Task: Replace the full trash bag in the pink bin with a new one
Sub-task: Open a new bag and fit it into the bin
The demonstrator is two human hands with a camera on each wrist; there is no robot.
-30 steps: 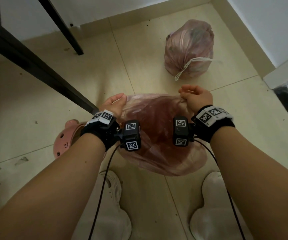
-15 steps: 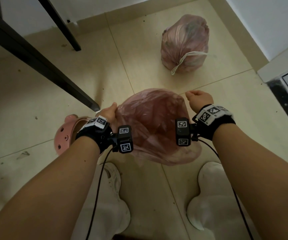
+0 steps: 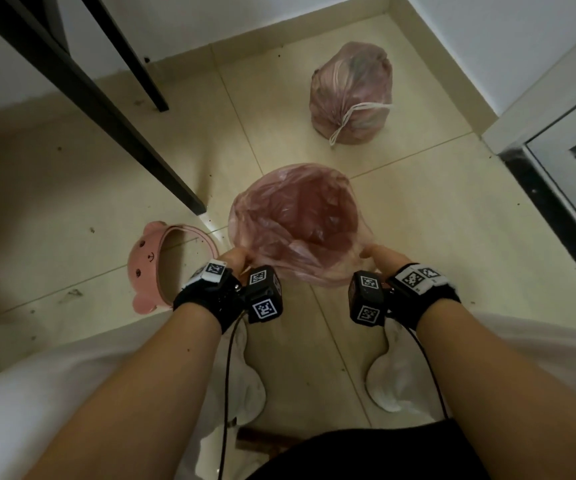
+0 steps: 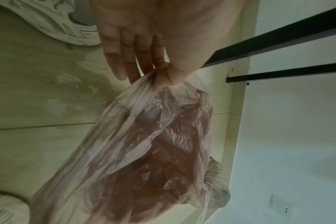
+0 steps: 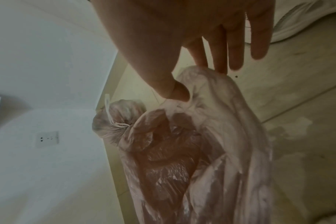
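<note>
Holding: my left hand point(image 3: 236, 259) and right hand point(image 3: 378, 254) each pinch the near rim of the new bag point(image 3: 297, 223), thumb against fingertips, with the other fingers loose.
New bag: thin, translucent pink plastic, its mouth spread into a rough circle and facing up towards me. It hangs between my hands above the tiled floor point(image 3: 435, 220).
Pink bin: I cannot make out the bin body with any certainty; the dark pink seen through the film may be the bin beneath the bag. A pink bear-faced ring point(image 3: 161, 265), probably the bin's rim piece, lies on the floor just left of my left hand.
Full bag: the full bag point(image 3: 352, 95), tied shut with a white drawstring, sits well apart near the far wall.
Surroundings: black desk legs point(image 3: 113, 109) slant across the upper left; my white shoes point(image 3: 390, 382) are below my wrists.
Step in hand, as I judge it: opening the new bag to seat it in the bin.
Doing it well: keep both pinches light but firm, as this film looks prone to tearing; hold the mouth wide and level, lower the bottom in first, then fold the rim evenly outward.
</note>
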